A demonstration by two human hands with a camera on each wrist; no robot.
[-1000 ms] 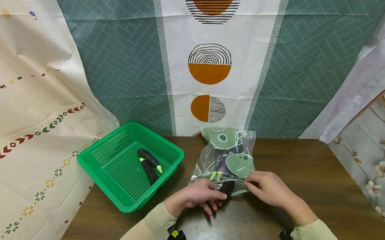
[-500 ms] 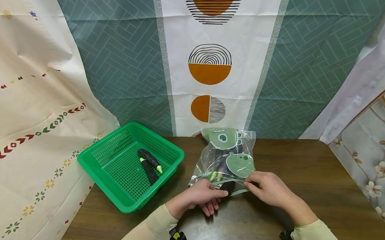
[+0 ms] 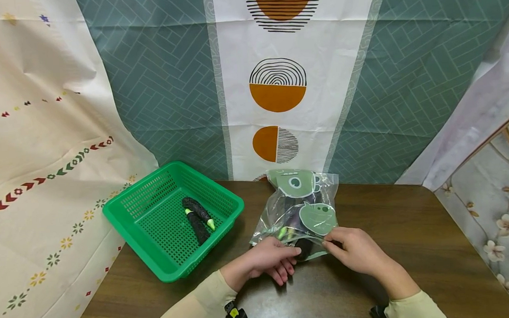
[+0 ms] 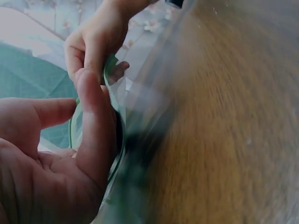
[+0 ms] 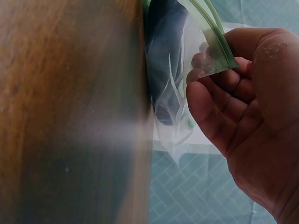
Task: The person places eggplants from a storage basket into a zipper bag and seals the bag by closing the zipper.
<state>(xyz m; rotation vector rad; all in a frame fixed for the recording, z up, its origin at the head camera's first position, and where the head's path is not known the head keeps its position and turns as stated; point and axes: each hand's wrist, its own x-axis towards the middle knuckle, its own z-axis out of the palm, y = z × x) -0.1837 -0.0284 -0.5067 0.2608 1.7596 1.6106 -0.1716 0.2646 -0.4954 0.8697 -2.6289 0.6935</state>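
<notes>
A clear zip bag (image 3: 318,219) with green cartoon prints lies in the middle of the table, several dark eggplants inside, their green stem ends showing. At its near mouth a dark eggplant (image 3: 304,248) lies mostly within the bag. My left hand (image 3: 269,258) is at that opening, its outstretched thumb against the eggplant's near end. The left wrist view shows this thumb (image 4: 96,126) inside the bag's mouth, hiding most of the eggplant. My right hand (image 3: 356,249) pinches the right side of the mouth; in the right wrist view its fingers hold the green seal strip (image 5: 217,39).
To the left stands a green plastic basket (image 3: 157,272) with two dark, green-stemmed eggplants (image 3: 197,227) in it. A patterned curtain (image 3: 174,86) hangs behind the brown wooden table (image 3: 393,210). Floral fabric (image 3: 496,224) borders the right side.
My left thumb has slid slightly to the right and up against the eggplant, which has gone a little deeper into the bag. The right hand keeps its hold in the same place.
</notes>
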